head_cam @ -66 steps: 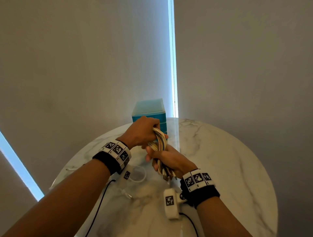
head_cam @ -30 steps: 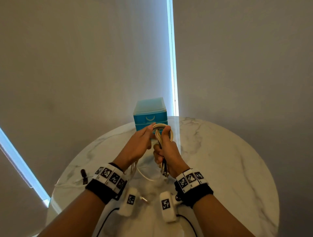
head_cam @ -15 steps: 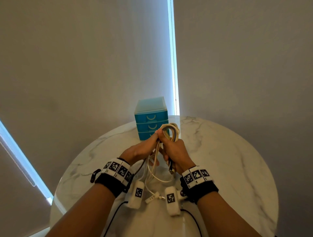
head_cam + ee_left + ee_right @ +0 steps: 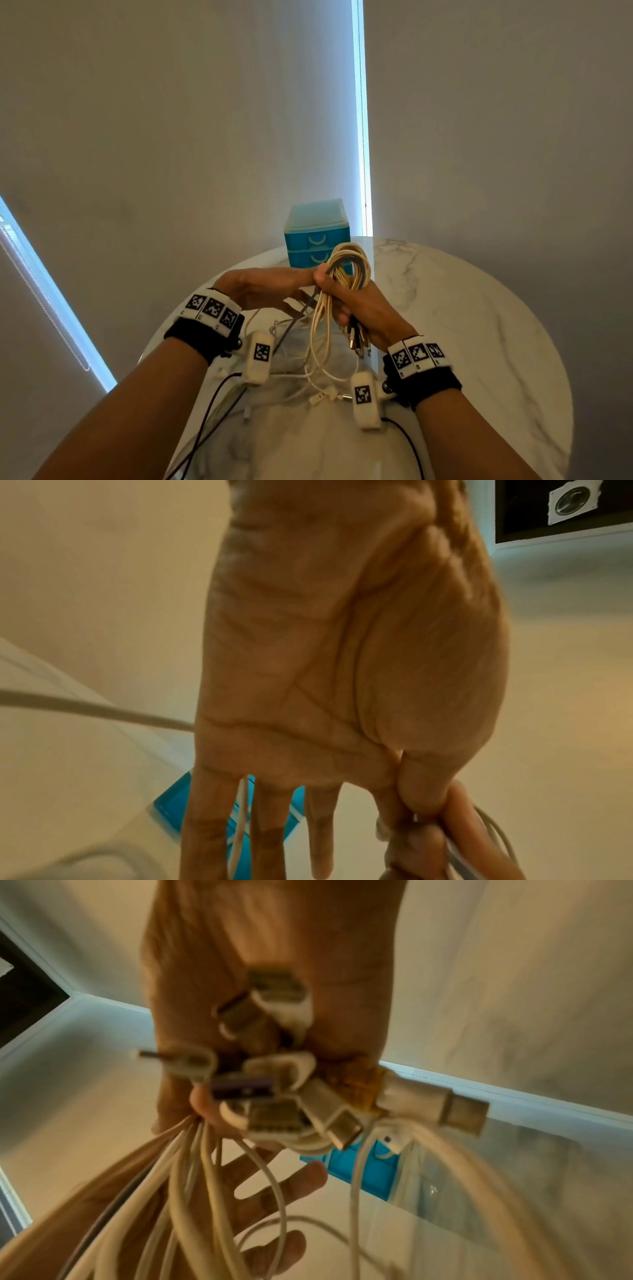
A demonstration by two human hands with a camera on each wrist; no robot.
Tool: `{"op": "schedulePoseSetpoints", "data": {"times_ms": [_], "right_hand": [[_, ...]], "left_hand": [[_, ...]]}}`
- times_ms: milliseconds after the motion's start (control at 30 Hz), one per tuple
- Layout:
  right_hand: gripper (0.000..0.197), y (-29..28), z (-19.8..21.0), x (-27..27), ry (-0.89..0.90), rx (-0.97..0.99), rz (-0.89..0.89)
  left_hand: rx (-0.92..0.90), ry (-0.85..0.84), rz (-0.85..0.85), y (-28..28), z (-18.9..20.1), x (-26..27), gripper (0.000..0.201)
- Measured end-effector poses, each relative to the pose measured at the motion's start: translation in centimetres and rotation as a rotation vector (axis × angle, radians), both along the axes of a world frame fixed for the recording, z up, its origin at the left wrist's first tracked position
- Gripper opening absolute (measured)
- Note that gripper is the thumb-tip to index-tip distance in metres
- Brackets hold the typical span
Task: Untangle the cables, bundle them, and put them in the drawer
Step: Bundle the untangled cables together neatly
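Note:
My right hand [image 4: 346, 303] grips a looped bundle of cream and grey cables [image 4: 351, 262], held upright above the table. The plugs [image 4: 358, 341] hang below its fist and crowd the right wrist view as a blurred cluster of plugs [image 4: 274, 1069]. Beside the right thumb, my left hand [image 4: 313, 275] pinches a strand between thumb [image 4: 424, 785] and forefinger. Its other fingers [image 4: 270, 831] are stretched out straight. Loose cable tails [image 4: 318, 387] trail down onto the table. The blue drawer unit [image 4: 317, 236] stands behind the hands, drawers closed.
The round white marble table [image 4: 479, 342] has bare surface on its right half. Plain walls rise close behind it, with a bright window slit behind the drawer unit. Black wrist-camera leads [image 4: 205, 421] run along the near table edge.
The left hand has gone from gripping the bundle to pinching a strand at its top. The loop above the right fist has grown, and the bundle has shifted slightly right.

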State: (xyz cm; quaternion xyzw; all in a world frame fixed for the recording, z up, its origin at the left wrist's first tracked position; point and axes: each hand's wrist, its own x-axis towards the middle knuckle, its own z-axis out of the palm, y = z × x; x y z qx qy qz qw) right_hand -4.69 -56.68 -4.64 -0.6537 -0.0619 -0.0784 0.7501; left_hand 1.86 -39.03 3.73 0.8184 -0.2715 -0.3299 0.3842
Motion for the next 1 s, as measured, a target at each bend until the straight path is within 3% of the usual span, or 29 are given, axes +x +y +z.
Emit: {"op": "schedulePoseSetpoints", "data": {"times_ms": [100,233,333,433,500,567,667,767,900,1000], "right_hand": [[0.038,0.2,0.3,-0.3,-0.053,-0.032,0.058],[0.032,0.6,0.5,-0.2,-0.038,-0.102,-0.056],[0.034,0.6,0.1,0.1,0.02,-0.133,-0.21],[0.031,0.7,-0.1,0.3,-0.044,-0.198,-0.267],[0.029,1.0,0.0,0.3,-0.064,-0.279,-0.272],[0.025,1.3,0.0,0.3,-0.056,-0.303,-0.281],[0.022,1.2,0.4,0.1,-0.052,-0.288,-0.311],[0.016,1.2,0.7,-0.1,-0.054,-0.391,-0.315],[0.033,1.3,1.2,-0.3,-0.037,-0.396,-0.243],[0.007,1.3,1.9,-0.8,-0.036,-0.393,-0.18]], "left_hand": [[0.038,-0.039,-0.031,0.8,0.5,0.1,0.058],[0.079,-0.293,0.056,1.2,2.4,0.3,0.042],[-0.006,-0.594,0.09,0.7,3.7,0.1,0.054],[0.098,-0.952,-0.111,-1.2,3.6,-1.3,0.084],[0.235,-1.235,-0.197,-2.9,3.1,-2.0,0.08],[0.256,-1.401,-0.203,-4.0,3.5,-2.2,0.067],[0.289,-1.495,-0.218,-4.3,5.2,-2.3,0.047],[0.356,-1.544,-0.263,-4.4,6.4,-2.7,0.042],[0.433,-1.573,-0.34,-5.0,7.5,-3.7,0.034],[0.474,-1.575,-0.396,-5.1,8.2,-4.7,0.026]]}}
